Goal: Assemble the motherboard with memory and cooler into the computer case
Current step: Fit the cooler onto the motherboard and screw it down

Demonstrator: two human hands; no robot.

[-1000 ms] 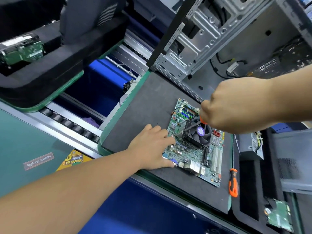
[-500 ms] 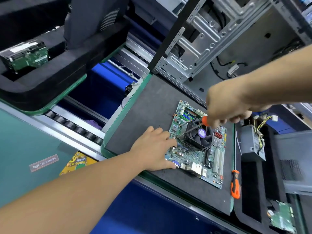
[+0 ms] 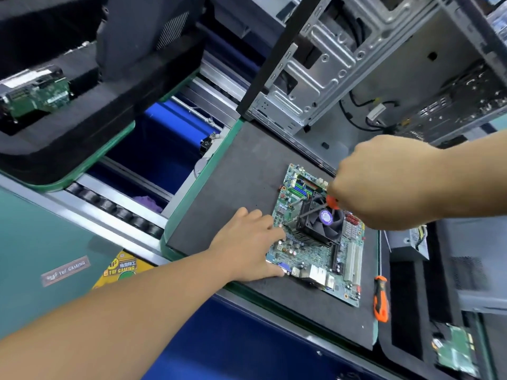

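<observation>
A green motherboard point(image 3: 307, 259) lies flat on a dark foam mat point(image 3: 241, 174). A black fan cooler point(image 3: 322, 224) with a purple hub sticker sits on the board. My left hand point(image 3: 247, 242) rests flat on the mat, fingers pressing the board's left edge. My right hand point(image 3: 378, 182) grips a screwdriver point(image 3: 310, 211) with an orange handle; its shaft slants down-left to the cooler's left corner. Green memory slots point(image 3: 300, 186) show at the board's far end. The open metal computer case point(image 3: 356, 64) stands behind the mat.
A second orange-and-black screwdriver point(image 3: 381, 297) lies right of the board. A power supply point(image 3: 411, 242) sits at right in black foam, and a hard drive point(image 3: 455, 349) lies lower right. Another tray point(image 3: 68, 149) with a drive point(image 3: 35, 91) is at left across a roller conveyor point(image 3: 115, 209).
My right hand shifted slightly with the screwdriver over the cooler, the tip staying near its left corner. My left hand kept pressing the board's edge.
</observation>
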